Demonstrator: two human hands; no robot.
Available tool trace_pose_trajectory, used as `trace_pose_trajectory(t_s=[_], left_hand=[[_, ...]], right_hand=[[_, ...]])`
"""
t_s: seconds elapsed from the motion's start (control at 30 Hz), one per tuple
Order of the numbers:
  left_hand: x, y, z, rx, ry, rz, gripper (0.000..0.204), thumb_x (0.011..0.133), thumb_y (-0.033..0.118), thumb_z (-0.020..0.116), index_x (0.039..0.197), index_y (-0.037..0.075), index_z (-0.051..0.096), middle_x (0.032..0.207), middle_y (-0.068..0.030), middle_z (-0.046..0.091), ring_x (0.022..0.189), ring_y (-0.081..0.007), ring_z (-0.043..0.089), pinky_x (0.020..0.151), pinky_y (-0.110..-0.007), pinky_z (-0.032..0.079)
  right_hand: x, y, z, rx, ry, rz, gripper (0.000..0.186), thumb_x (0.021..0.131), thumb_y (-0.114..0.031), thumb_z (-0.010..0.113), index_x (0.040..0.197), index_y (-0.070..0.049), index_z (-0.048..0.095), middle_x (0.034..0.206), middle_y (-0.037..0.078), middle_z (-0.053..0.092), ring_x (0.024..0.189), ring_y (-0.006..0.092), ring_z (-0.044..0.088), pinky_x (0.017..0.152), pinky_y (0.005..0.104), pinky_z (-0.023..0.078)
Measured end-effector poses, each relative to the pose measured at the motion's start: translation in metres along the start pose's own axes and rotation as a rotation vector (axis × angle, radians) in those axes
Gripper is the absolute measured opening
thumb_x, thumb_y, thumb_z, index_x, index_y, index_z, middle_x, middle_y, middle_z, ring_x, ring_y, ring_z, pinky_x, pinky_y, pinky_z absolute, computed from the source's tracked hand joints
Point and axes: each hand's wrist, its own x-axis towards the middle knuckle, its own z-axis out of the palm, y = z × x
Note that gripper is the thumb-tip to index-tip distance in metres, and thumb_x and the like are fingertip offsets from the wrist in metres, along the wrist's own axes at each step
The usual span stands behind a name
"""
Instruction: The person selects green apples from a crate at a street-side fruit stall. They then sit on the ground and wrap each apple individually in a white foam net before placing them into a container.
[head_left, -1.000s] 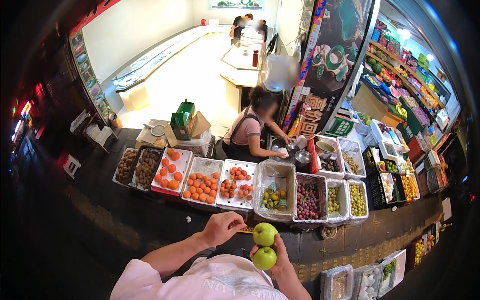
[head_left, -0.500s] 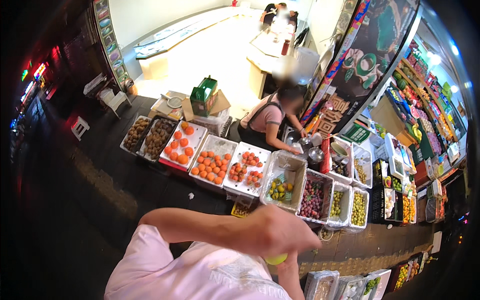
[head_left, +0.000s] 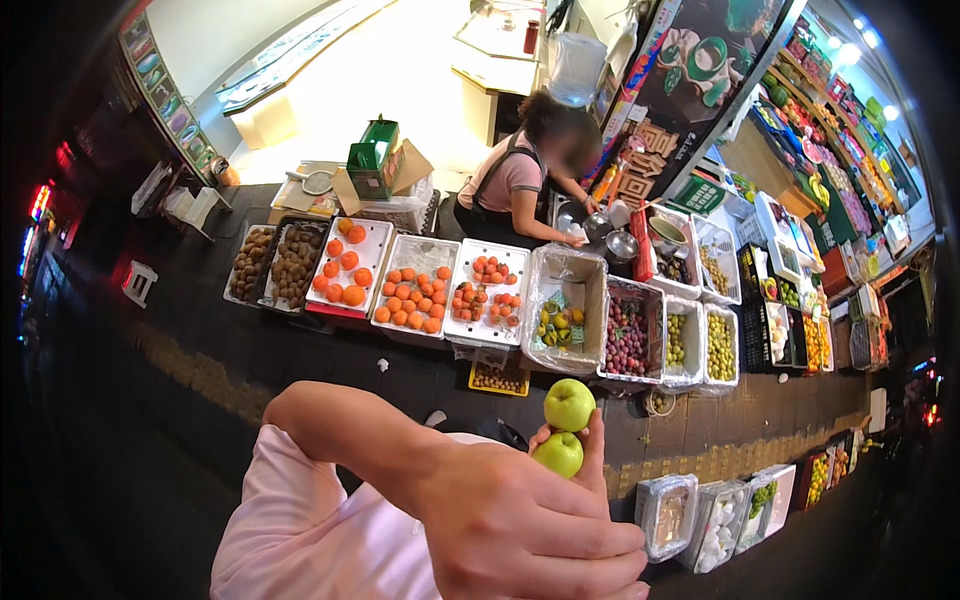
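Note:
My right hand (head_left: 594, 462) is closed round two small green apple-like fruits, one above the other. The upper fruit (head_left: 569, 404) shows almost whole above the fingers. Below it, the lower fruit (head_left: 560, 454) is partly covered by my left hand (head_left: 530, 525). That hand reaches across from the left with its back up and its fingers stretched to the right, a little bent at the tips. Nothing shows in it; its palm and thumb are hidden.
Ahead stands a row of fruit boxes: kiwis (head_left: 297, 264), persimmons (head_left: 352, 294), smaller orange fruits, plums (head_left: 628, 338) and green fruits (head_left: 720, 345). Behind it a person in an apron (head_left: 515, 190) bends over metal bowls (head_left: 621, 245). More boxes (head_left: 667, 490) stand at lower right, a white stool (head_left: 139, 284) at left.
My left hand has come down and nearer. My right hand has risen into sight with both green fruits, where only part of one showed before. The view has shifted, and the person behind the boxes has straightened slightly.

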Motion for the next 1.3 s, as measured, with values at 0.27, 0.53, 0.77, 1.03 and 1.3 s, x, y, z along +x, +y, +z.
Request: trace_pose_trajectory(t_s=[0.27, 0.53, 0.77, 1.03, 1.3], left_hand=[[-0.026, -0.011, -0.075, -0.174, -0.291, -0.358, 0.008, 0.085, 0.001, 0.072, 0.094, 0.002, 0.073, 0.094, -0.0093, 0.075, 0.077, -0.0236, 0.074, 0.065, -0.03, 0.06], [-0.186, -0.028, -0.057, 0.05, 0.004, -1.34, 0.011, 0.091, 0.007, 0.074, 0.095, -0.003, 0.075, 0.085, -0.0061, 0.076, 0.072, -0.0074, 0.07, 0.065, -0.023, 0.056], [-0.239, -0.021, -0.044, 0.027, -0.012, -1.553, 0.011, 0.091, 0.009, 0.072, 0.096, -0.002, 0.073, 0.081, -0.0038, 0.074, 0.072, -0.0049, 0.067, 0.067, -0.022, 0.056], [-0.26, -0.021, -0.038, -0.04, 0.005, -1.595, 0.013, 0.092, 0.009, 0.071, 0.097, -0.003, 0.072, 0.083, -0.0046, 0.075, 0.077, -0.0074, 0.071, 0.071, -0.024, 0.058], [-0.273, -0.015, -0.034, -0.066, 0.003, -1.573, 0.015, 0.094, 0.009, 0.07, 0.1, -0.002, 0.06, 0.084, -0.0064, 0.073, 0.079, -0.0094, 0.071, 0.071, -0.024, 0.058]], right_hand=[[0.024, 0.014, -0.006, 0.031, -0.101, 0.033, 0.076, 0.094, -0.07, 0.052, 0.126, -0.001, 0.06, 0.094, 0.021, 0.072, 0.088, 0.0365, 0.07, 0.081, 0.0465, 0.057], [0.034, 0.027, 0.014, -0.048, -0.089, -0.019, 0.076, 0.096, -0.071, 0.048, 0.127, -0.003, 0.06, 0.09, 0.022, 0.071, 0.081, 0.0378, 0.069, 0.075, 0.0461, 0.058], [0.03, 0.03, 0.027, -0.059, -0.104, -0.035, 0.075, 0.095, -0.07, 0.05, 0.126, -0.003, 0.061, 0.09, 0.021, 0.071, 0.082, 0.0374, 0.069, 0.077, 0.0472, 0.057], [0.023, 0.029, 0.03, -0.075, -0.155, -0.032, 0.075, 0.097, -0.068, 0.047, 0.131, -0.002, 0.056, 0.095, 0.021, 0.072, 0.089, 0.0375, 0.07, 0.084, 0.0474, 0.057], [0.024, 0.035, 0.028, -0.035, -0.173, -0.016, 0.076, 0.098, -0.069, 0.046, 0.132, -0.002, 0.056, 0.096, 0.021, 0.072, 0.089, 0.0375, 0.07, 0.084, 0.0472, 0.057]])
